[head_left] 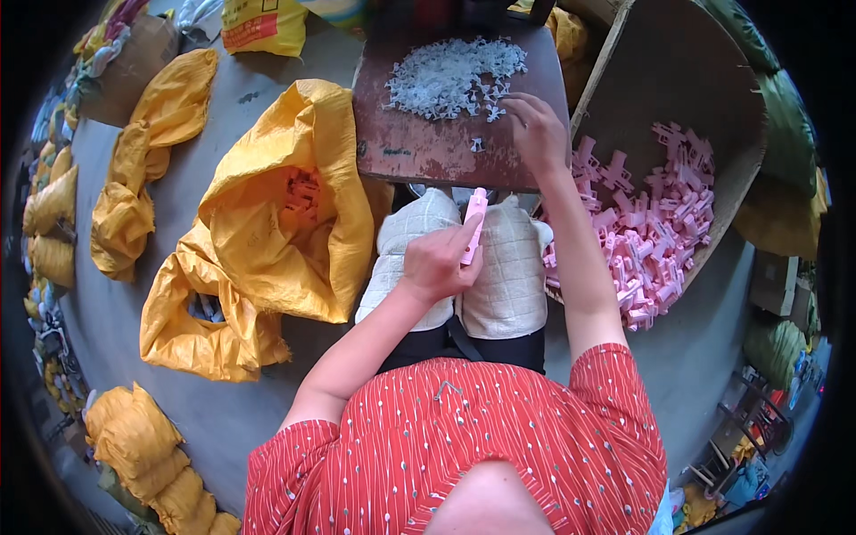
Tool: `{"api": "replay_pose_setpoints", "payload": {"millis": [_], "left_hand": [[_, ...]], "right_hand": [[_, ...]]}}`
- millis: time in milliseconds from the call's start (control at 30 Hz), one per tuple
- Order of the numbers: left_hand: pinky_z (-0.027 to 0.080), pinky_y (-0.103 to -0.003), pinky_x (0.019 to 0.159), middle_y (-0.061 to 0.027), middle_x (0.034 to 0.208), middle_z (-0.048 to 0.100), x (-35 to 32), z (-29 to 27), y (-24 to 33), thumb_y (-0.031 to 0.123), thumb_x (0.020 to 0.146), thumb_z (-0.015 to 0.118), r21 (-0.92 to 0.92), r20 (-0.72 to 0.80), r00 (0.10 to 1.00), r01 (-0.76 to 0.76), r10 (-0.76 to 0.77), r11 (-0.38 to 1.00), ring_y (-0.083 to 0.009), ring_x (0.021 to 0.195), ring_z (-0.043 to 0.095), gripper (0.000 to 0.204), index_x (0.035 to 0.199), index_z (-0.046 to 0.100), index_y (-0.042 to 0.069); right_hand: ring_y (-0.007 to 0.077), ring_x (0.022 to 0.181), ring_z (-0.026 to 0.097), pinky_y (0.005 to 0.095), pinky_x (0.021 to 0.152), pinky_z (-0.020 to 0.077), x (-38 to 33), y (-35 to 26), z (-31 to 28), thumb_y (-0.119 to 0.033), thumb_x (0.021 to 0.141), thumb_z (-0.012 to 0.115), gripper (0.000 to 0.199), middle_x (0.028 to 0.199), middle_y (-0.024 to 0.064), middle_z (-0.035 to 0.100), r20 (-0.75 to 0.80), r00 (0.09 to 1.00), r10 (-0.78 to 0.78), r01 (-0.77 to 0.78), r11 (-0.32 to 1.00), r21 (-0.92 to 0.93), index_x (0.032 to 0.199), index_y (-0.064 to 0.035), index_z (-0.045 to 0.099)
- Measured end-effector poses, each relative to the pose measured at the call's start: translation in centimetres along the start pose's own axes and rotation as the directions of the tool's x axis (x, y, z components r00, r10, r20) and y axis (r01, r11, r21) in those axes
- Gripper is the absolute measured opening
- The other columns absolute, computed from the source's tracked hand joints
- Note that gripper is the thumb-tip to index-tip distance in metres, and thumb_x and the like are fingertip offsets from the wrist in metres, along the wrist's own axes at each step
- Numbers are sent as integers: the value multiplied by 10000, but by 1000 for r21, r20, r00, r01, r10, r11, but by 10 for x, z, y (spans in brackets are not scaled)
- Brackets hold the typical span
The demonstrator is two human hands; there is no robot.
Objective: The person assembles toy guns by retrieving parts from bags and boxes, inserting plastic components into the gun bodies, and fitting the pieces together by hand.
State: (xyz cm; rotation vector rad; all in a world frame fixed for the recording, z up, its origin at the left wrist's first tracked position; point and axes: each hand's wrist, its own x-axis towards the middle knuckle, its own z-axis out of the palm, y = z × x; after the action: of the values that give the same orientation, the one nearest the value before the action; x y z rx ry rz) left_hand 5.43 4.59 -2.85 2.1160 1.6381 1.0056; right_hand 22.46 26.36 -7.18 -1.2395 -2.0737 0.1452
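My left hand (439,260) is closed around a pink plastic part (474,221), held upright over my lap. My right hand (535,129) reaches forward onto a worn brown wooden table (419,143), fingers down at the near edge of a heap of small white plastic pieces (450,76). One loose white piece (477,143) lies just left of that hand. I cannot tell whether the right fingers pinch a piece. A wooden crate (678,71) on my right holds a pile of pink plastic parts (655,227).
A large open yellow sack (285,205) with pinkish parts inside lies on the grey floor to my left. More yellow sacks (152,143) and filled bags (143,446) lie along the left. Green bundles (794,125) and a cardboard box (774,281) sit at right.
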Motion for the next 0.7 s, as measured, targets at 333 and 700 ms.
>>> {"api": "replay_pose_setpoints", "payload": {"millis": [333, 700], "left_hand": [[500, -387, 514, -99, 661, 644, -25, -7, 4, 207, 782, 682, 87, 19, 996, 83, -85, 993, -261, 546, 635, 488, 1251, 645, 78], [543, -403, 681, -151, 886, 719, -26, -53, 6, 307, 898, 623, -374, 124, 957, 291, -264, 880, -310, 798, 717, 481, 1339, 584, 121]], "right_hand": [[324, 910, 653, 398, 788, 517, -4, -28, 8, -108, 840, 659, 126, 962, 122, 681, 250, 956, 150, -179, 979, 98, 961, -78, 672], [201, 863, 653, 294, 779, 522, -64, -94, -75, 63, 816, 675, 148, 940, 90, 670, 1, 997, 75, -70, 924, 377, 934, -18, 711]]}}
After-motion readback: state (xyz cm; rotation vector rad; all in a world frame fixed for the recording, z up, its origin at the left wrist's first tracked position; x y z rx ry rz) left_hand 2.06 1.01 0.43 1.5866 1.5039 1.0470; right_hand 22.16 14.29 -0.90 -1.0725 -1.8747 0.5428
